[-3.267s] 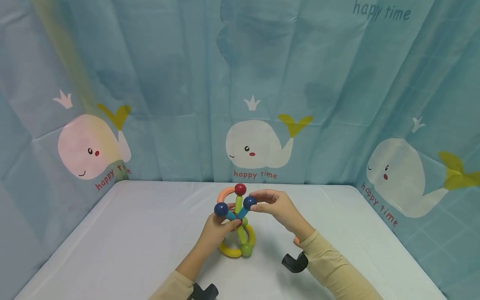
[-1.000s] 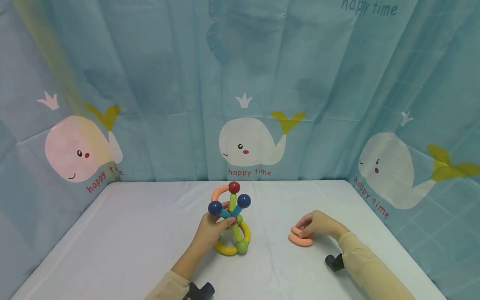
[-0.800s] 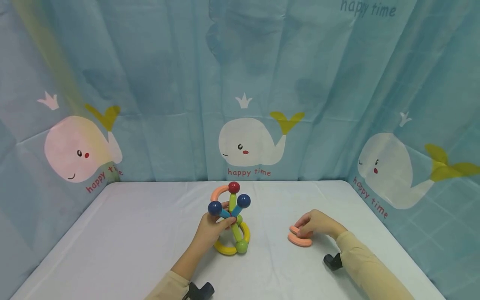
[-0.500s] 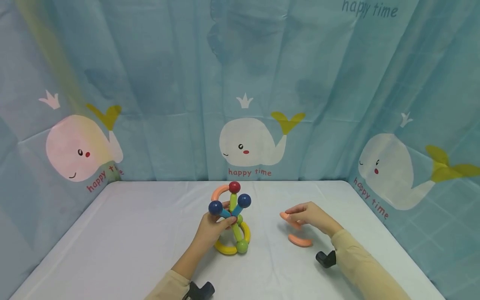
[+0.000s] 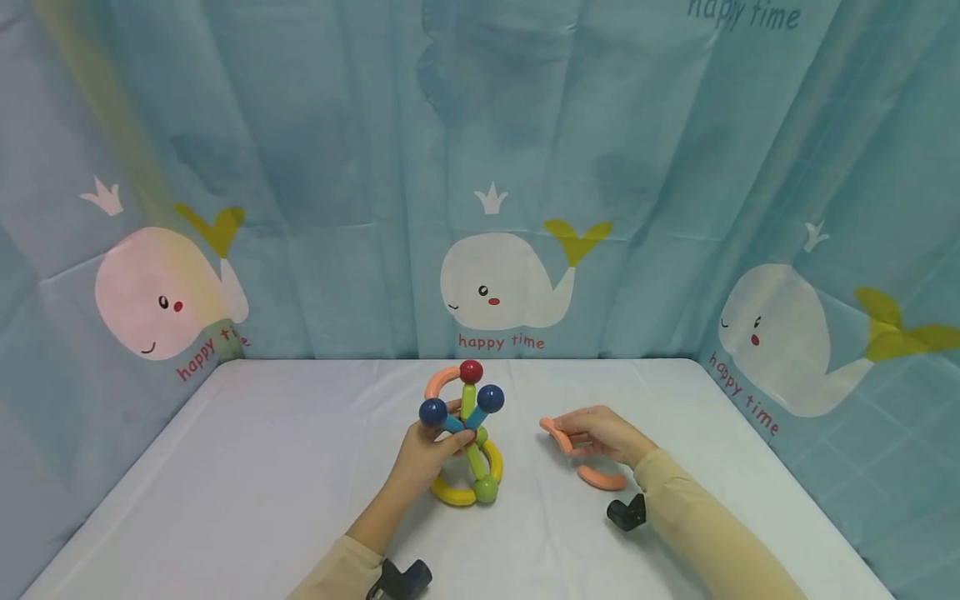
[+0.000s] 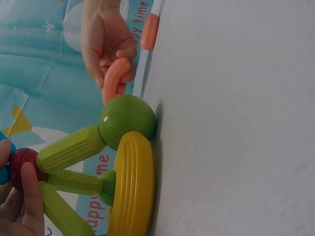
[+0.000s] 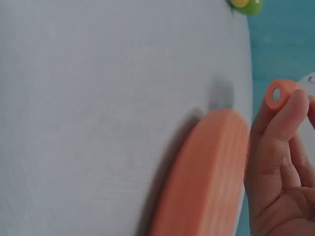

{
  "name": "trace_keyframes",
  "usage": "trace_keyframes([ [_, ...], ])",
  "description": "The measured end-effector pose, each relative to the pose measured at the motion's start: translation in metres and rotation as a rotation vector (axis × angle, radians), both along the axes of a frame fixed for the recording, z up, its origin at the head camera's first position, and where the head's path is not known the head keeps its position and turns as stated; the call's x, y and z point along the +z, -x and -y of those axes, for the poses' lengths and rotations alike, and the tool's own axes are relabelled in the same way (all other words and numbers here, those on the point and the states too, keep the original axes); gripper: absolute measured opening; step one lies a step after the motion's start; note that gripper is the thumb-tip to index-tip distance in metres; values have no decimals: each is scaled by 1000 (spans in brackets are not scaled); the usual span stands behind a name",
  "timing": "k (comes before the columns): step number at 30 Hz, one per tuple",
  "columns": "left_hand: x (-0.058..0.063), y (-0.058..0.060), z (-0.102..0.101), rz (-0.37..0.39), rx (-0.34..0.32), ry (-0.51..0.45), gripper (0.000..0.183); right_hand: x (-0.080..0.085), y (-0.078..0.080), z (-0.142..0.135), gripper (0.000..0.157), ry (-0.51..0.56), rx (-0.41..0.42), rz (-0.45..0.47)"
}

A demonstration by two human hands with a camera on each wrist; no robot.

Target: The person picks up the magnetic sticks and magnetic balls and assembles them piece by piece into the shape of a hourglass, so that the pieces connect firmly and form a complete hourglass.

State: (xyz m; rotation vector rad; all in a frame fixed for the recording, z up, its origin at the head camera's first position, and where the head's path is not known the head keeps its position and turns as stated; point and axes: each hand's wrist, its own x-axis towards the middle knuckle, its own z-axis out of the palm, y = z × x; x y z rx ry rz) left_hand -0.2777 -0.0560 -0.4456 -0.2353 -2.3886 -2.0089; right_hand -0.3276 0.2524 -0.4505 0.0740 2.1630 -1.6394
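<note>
My left hand (image 5: 423,457) grips the middle of a magnetic stick-and-ball build, fingers at its central red ball (image 6: 23,164). Green sticks run down from there to green balls (image 5: 486,489), joined by yellow curved sticks (image 6: 133,182) at the table. Two short blue sticks carry dark blue balls (image 5: 491,398) upward. A red ball (image 5: 471,372) tops another green stick, with an orange curved stick (image 5: 441,381) attached. To the right, my right hand (image 5: 606,433) pinches a loose orange curved stick (image 5: 557,435) above the table; its hollow-looking end faces the right wrist camera.
Another orange curved stick (image 5: 602,478) lies on the white tabletop (image 5: 300,467) just below my right hand. Black wrist mounts (image 5: 627,512) stick out at both sleeves. A blue whale-print curtain (image 5: 337,208) encloses the back and sides.
My right hand left the blue ball, reached to two orange curved sticks, picked one up and has brought it left toward the build. My left hand keeps its grip on the build.
</note>
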Motion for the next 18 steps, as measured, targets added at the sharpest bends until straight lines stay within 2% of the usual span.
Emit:
trace_keyframes([
  [6,0,-1,0,2,2,0,50,-8,3,-2,43,-38,-32,-4],
  [13,1,-1,-1,8,7,-5,50,0,2,6,40,-190,-54,-56],
  [18,1,-1,-1,14,11,-5,50,4,2,11,38,-271,-27,-65],
])
